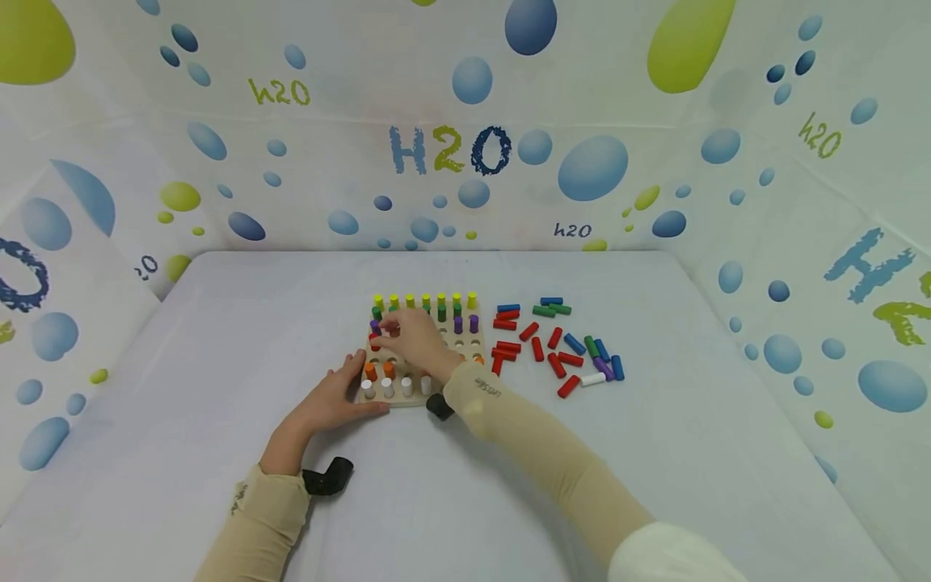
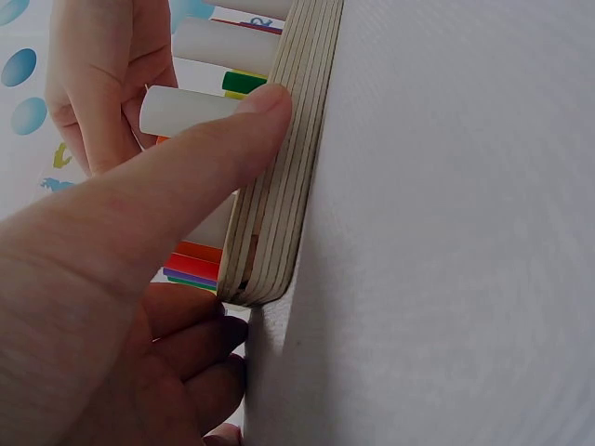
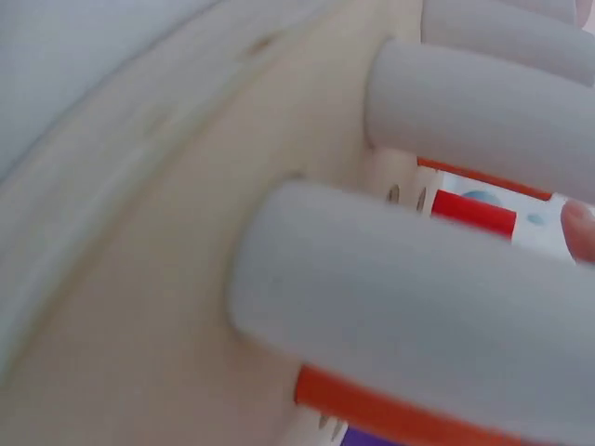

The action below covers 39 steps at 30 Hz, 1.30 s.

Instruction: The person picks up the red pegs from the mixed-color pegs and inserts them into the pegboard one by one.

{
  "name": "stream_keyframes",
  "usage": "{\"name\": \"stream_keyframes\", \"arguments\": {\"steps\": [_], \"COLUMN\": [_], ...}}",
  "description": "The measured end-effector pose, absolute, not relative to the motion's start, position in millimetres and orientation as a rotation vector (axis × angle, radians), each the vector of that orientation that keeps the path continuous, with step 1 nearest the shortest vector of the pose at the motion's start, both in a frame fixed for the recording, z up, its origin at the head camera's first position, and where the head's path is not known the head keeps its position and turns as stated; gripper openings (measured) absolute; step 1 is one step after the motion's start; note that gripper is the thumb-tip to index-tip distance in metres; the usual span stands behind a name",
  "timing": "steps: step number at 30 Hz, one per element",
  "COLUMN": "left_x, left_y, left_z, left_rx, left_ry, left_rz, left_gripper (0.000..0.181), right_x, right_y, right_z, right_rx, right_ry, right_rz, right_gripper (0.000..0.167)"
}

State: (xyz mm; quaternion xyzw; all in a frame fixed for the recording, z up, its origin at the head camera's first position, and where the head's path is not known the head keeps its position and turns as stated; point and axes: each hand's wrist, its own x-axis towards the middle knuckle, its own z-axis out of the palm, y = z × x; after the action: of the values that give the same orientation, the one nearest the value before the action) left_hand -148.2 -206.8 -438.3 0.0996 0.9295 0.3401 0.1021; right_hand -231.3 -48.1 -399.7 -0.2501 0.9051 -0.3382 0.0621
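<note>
A wooden pegboard carries coloured pegs in rows: yellow at the back, then green, purple, red, orange and white in front. My left hand holds its near left corner, thumb along the front edge and fingers by the left side. Over the board's left part is my right hand, thumb and index finger spread near a red peg. In the right wrist view, that red peg stands in the board with a fingertip just apart from it. My right palm hides some holes.
Loose pegs lie scattered right of the board: several red ones, several blue ones, green ones, a purple one and a white one. A patterned curtain stands behind the white table.
</note>
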Motion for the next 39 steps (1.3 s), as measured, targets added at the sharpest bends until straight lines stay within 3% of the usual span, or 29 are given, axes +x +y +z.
{"name": "stream_keyframes", "arguments": {"steps": [18, 39], "left_x": [-148.0, -148.0], "left_y": [-204.2, -205.2], "left_z": [-437.8, -437.7], "left_rx": [0.226, 0.267], "left_ry": [2.728, 2.74], "left_rz": [0.993, 1.011], "left_gripper": [0.106, 0.105], "right_x": [-225.1, -222.0], "right_y": [-27.1, 3.6], "right_z": [-385.1, -382.0], "right_rx": [-0.737, -0.78], "right_ry": [2.692, 2.734], "right_rz": [-0.989, -1.044], "right_gripper": [0.041, 0.035]}}
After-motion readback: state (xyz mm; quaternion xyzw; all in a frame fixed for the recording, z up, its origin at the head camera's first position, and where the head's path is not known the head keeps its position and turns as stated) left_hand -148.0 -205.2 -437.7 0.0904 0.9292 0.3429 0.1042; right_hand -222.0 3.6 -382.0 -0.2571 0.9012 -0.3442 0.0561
